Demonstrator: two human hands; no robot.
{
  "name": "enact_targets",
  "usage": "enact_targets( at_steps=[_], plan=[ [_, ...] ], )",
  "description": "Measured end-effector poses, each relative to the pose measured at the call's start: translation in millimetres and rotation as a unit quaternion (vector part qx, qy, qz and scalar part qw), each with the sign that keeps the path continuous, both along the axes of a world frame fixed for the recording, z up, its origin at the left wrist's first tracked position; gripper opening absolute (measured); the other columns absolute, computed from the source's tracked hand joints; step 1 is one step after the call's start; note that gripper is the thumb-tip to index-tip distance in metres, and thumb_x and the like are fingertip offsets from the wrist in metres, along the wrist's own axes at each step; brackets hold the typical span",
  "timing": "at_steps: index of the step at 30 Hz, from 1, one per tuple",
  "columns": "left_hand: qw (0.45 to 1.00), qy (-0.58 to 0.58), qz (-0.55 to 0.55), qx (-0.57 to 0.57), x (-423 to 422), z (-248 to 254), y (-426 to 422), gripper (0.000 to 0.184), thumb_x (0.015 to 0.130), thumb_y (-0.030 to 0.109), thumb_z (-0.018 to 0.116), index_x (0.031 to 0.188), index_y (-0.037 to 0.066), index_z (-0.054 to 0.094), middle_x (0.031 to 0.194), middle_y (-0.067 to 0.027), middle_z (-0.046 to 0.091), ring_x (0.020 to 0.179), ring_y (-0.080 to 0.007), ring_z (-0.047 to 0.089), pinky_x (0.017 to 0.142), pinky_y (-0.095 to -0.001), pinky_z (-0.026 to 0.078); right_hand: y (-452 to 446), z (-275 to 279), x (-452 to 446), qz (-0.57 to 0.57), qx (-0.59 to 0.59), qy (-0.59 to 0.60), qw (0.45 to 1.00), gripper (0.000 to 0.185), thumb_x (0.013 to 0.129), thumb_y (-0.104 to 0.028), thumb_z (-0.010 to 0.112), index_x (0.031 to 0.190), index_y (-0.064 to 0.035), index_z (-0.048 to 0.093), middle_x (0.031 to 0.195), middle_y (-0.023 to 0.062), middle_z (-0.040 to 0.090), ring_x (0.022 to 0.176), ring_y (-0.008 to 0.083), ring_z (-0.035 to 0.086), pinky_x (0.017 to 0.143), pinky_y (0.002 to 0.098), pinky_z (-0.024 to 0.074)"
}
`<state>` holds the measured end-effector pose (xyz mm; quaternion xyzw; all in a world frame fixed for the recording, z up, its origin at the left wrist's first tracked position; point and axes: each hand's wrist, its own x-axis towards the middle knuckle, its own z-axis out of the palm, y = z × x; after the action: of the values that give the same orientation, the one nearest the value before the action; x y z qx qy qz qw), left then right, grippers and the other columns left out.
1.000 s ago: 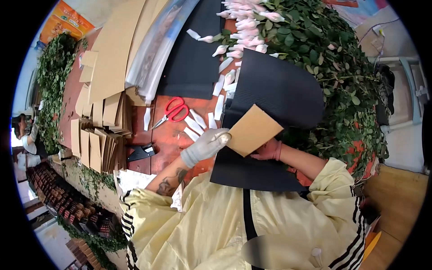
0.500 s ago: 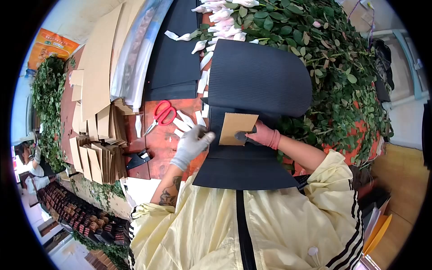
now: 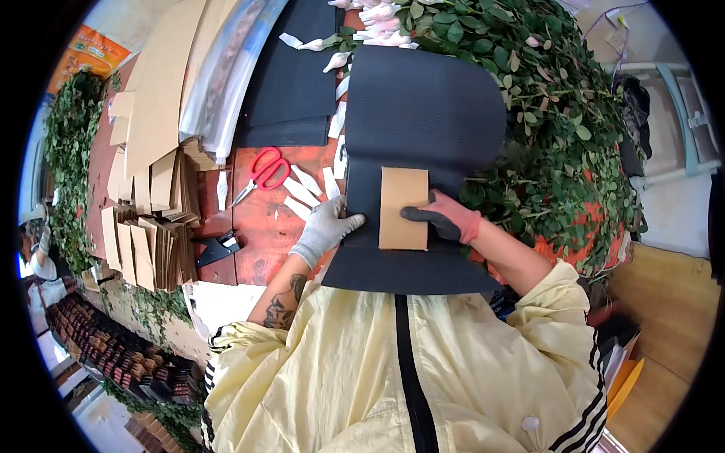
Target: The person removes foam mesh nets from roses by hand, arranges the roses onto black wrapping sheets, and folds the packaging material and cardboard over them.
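A black corrugated sheet [image 3: 423, 106] with crosswise folds lies in front of me, its near flap close to my jacket. On its middle panel is a small brown cardboard piece [image 3: 404, 185], now square with the sheet. My right hand [image 3: 451, 217], in a pink glove with dark fingers, grips the cardboard's right side, thumb on top; its other fingers are largely hidden. My left hand [image 3: 326, 229], in a pale grey glove, pinches the sheet's left edge, thumb over it.
Red-handled scissors [image 3: 268, 168], white sleeves [image 3: 304, 180] and a black tool [image 3: 217, 249] lie on the red table to the left. Beyond are cardboard stacks [image 3: 155, 249] and black sheets [image 3: 291, 83]. Leafy stems [image 3: 544, 113] with white-wrapped buds [image 3: 381, 15] fill the right and back.
My left hand has moved from above the sheet's left side onto its edge. The cardboard piece, tilted before, has been straightened and lowered toward the near fold by my right hand.
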<state>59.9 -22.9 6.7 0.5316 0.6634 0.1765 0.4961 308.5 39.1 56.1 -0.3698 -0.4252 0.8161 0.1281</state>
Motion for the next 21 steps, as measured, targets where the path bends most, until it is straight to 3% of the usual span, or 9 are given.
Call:
enact_targets(
  at_steps=[2,3,4,7,12,14,19,21],
  plan=[
    [1.000,0.020,-0.014,-0.008,-0.7,4.7,1.2,0.033,0.075,0.029,0.072,0.086,0.002,0.057,0.063,-0.0060,0.054,0.058,-0.0184,0.052,0.057,-0.0341,0.043,2.6,-22.1,-3.1,0.008,0.077,-0.049,0.996,0.039,0.082,-0.021,0.067,0.114,-0.0007,0.058,0.106,0.0063,0.063,0.102,0.0143,0.057,0.089,0.0290,0.0443],
    [0.999,0.039,-0.023,-0.018,-1.0,7.0,1.0,0.034,0.075,0.029,0.072,0.090,0.002,0.058,0.063,-0.0059,0.055,0.059,-0.0185,0.053,0.058,-0.0338,0.043,4.0,-23.7,-7.0,-0.011,0.213,-0.099,0.972,0.029,0.082,-0.022,0.068,0.101,-0.0002,0.064,0.088,0.0069,0.066,0.084,0.0127,0.063,0.076,0.0266,0.0496],
    [0.999,0.039,-0.024,-0.018,-1.0,10.6,0.4,0.034,0.075,0.029,0.072,0.090,0.002,0.058,0.063,-0.0059,0.055,0.059,-0.0185,0.053,0.058,-0.0338,0.043,7.7,-20.4,-2.5,-0.012,0.213,-0.099,0.972,0.029,0.082,-0.022,0.068,0.101,-0.0002,0.064,0.088,0.0069,0.066,0.084,0.0127,0.063,0.076,0.0266,0.0496],
    [0.998,0.051,-0.031,-0.004,-0.6,18.3,-0.3,0.036,0.075,0.028,0.072,0.098,0.003,0.059,0.066,-0.0074,0.056,0.062,-0.0216,0.056,0.060,-0.0351,0.045,12.0,-5.5,8.0,-0.036,0.065,-0.181,0.981,0.024,0.082,-0.022,0.067,0.090,0.0002,0.062,0.067,0.0051,0.063,0.051,0.0112,0.060,0.043,0.0240,0.0476],
    [0.994,0.081,-0.070,0.017,-0.4,19.4,0.1,0.038,0.076,0.028,0.069,0.103,0.004,0.058,0.070,-0.0112,0.059,0.068,-0.0277,0.060,0.063,-0.0393,0.046,2.6,-5.5,-9.1,-0.050,0.125,-0.207,0.969,0.015,0.082,-0.013,0.060,0.086,0.0017,0.060,0.067,0.0067,0.063,0.052,0.0130,0.062,0.043,0.0256,0.0488],
    [0.995,0.073,-0.072,0.014,-0.5,20.2,0.4,0.038,0.076,0.029,0.068,0.103,0.004,0.057,0.070,-0.0117,0.059,0.068,-0.0284,0.060,0.063,-0.0393,0.046,-1.1,-10.9,-15.8,-0.059,0.179,-0.281,0.941,0.011,0.081,-0.008,0.057,0.083,0.0023,0.059,0.067,0.0075,0.063,0.053,0.0128,0.063,0.043,0.0254,0.0491],
    [0.991,0.089,-0.096,0.008,-2.8,14.5,1.5,0.038,0.076,0.030,0.068,0.100,0.003,0.057,0.071,-0.0132,0.059,0.070,-0.0309,0.060,0.063,-0.0400,0.046,10.2,-7.6,-25.5,0.010,0.182,-0.349,0.919,0.018,0.081,-0.016,0.056,0.082,0.0013,0.061,0.066,0.0101,0.064,0.052,0.0174,0.064,0.057,0.0304,0.0520],
    [0.992,0.088,-0.088,0.028,-1.7,17.3,-0.6,0.038,0.076,0.030,0.069,0.099,0.002,0.056,0.072,-0.0139,0.060,0.072,-0.0321,0.061,0.064,-0.0413,0.046,7.3,-18.3,-28.1,0.065,0.322,-0.421,0.845,0.026,0.080,-0.025,0.057,0.084,0.0001,0.062,0.064,0.0103,0.064,0.052,0.0200,0.064,0.065,0.0327,0.0515]
  ],
)
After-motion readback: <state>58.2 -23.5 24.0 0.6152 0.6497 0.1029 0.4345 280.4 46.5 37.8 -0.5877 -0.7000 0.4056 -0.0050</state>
